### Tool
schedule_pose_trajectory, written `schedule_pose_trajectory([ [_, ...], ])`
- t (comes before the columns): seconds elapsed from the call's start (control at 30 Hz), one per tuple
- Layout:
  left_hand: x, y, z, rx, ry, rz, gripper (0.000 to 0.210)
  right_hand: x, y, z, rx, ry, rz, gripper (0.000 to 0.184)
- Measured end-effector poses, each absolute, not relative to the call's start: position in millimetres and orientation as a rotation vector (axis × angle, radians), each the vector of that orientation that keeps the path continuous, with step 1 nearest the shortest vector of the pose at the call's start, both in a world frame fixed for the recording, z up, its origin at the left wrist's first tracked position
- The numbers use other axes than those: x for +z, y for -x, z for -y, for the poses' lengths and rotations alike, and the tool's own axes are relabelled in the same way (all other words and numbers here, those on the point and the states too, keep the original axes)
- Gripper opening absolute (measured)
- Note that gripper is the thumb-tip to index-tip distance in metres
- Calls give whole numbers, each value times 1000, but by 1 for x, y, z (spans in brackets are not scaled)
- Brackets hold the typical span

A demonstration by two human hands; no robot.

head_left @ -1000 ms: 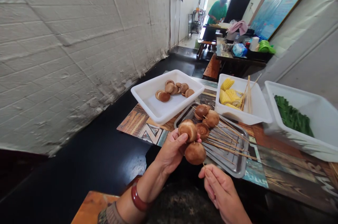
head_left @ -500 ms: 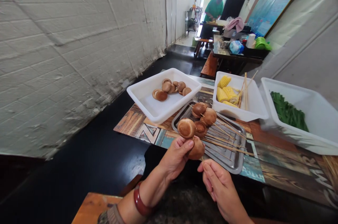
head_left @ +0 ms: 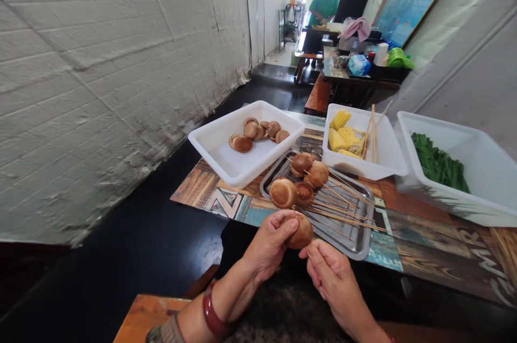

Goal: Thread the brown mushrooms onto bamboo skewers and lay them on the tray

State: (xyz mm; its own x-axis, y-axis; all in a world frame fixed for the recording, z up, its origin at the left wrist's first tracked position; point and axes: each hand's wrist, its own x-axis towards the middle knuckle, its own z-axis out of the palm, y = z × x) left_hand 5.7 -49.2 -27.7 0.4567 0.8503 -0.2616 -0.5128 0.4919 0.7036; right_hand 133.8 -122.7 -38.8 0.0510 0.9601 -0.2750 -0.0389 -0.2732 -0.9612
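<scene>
A brown mushroom cap [head_left: 302, 232] is pinched in my left hand [head_left: 269, 243], thumb on top, just in front of the metal tray [head_left: 364, 243]. A thin stick end pokes out at the cap's upper edge. Close below the cap, my right hand [head_left: 328, 270] has its thumb and fingers pressed together on the skewer, which is mostly hidden by the fingers. On the tray lie several skewered mushrooms [head_left: 317, 175], their bamboo sticks [head_left: 343, 215] pointing right.
A white bin [head_left: 210, 155] with loose mushrooms [head_left: 243, 144] stands at the left. Behind the tray, another bin [head_left: 391, 162] holds corn [head_left: 345, 138] and sticks; a bin [head_left: 488, 181] at right holds green leaves [head_left: 438, 164]. A person in green [head_left: 324, 6] stands at a far table.
The mushroom cap and right hand have come slightly closer together, and the stick between them shows less. The whole view has shifted a little; the bins and tray stay put.
</scene>
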Motion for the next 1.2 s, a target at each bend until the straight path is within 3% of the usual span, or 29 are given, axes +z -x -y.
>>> schedule_pose_trajectory([
  [0.23, -26, 2, 42, 902, -591, -611, 54, -45, -137, 122, 1409, 1392, 1013, 49],
  [0.47, -25, -1, 39, 890, -597, -612, 36, -46, -140, 121, 1434, 1394, 1084, 52],
  [0.8, -23, -5, 40, 950, -615, -752, 32, -56, -139, 131, 1150, 1461, 1230, 46],
  [1.2, -29, -11, 51, 885, -654, -740, 35, -47, -141, 128, 1197, 1460, 1230, 50],
])
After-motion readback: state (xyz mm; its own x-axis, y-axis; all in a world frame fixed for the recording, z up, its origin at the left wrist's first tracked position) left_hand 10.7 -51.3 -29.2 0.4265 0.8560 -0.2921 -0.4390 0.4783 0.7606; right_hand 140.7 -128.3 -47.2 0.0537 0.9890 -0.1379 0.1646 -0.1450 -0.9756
